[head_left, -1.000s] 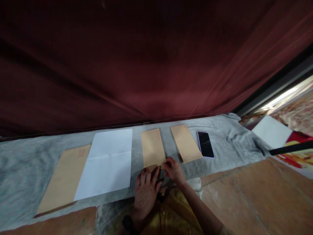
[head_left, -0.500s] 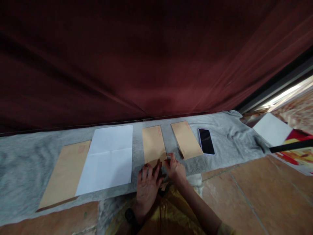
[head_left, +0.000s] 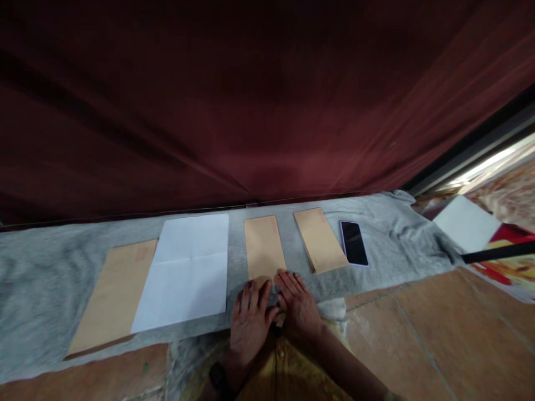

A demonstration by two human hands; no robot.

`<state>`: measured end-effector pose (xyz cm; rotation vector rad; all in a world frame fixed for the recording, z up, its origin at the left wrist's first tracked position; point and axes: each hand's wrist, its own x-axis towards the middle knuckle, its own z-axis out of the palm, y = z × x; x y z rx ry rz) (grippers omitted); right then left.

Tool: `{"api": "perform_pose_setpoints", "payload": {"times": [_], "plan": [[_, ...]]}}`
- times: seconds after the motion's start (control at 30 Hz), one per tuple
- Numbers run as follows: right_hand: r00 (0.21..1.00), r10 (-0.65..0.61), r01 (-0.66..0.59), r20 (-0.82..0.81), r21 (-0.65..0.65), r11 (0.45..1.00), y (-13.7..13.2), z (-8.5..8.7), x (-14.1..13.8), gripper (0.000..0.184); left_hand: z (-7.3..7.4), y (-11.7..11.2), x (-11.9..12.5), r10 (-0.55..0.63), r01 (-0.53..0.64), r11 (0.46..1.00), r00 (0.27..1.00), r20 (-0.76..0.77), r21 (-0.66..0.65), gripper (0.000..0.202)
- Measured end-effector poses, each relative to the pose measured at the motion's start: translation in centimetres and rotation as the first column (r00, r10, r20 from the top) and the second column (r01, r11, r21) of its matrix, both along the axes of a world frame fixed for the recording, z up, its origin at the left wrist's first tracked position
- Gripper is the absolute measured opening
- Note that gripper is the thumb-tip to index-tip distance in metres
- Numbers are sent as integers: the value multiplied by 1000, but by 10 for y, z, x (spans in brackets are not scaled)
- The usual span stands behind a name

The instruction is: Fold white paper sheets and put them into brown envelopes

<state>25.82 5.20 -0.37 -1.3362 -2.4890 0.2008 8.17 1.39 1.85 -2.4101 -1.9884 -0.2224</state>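
A brown paper envelope (head_left: 264,245) with small red print lies in front of me, its near end covered by my hands. My left hand (head_left: 249,322) rests palm down at that end, fingers spread, a dark watch on the wrist. Beside it, my right hand (head_left: 297,303) lies flat with its fingers stretched across the envelope's near right corner. Between the two thumbs a small bit of brown paper shows; the rest of it is hidden. Just right of my right hand is a second brown envelope (head_left: 321,242).
A white sheet with fold creases (head_left: 184,273) partly overlaps a larger brown envelope (head_left: 111,298) at the left. A phone (head_left: 354,243) lies at the right on the grey cloth (head_left: 397,239). Behind hangs a dark red curtain (head_left: 267,122). Tiled floor (head_left: 418,323) lies below.
My right hand has shifted from bent fingers at the envelope's right edge to lying flat over its near end. My left hand has stayed almost in place.
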Motion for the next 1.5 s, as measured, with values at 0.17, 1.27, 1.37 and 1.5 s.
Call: {"api": "perform_pose_setpoints", "payload": {"times": [0.17,1.27,1.37,1.5], "plan": [[999,-30,30,-34,-2,1000,-2,7,-1,51,-2,-5,-14,50,-54,998,988,147,25,50],[995,-50,51,-84,2,999,-3,5,-3,54,10,67,-15,730,-139,679,31,682,-721,11],[994,-52,52,-94,-2,999,-2,7,-3,54,15,67,-10,778,-85,613,-107,619,-785,12],[984,-70,66,-162,-32,997,-3,7,-2,57,23,65,-13,772,19,619,-198,604,-785,14]]}}
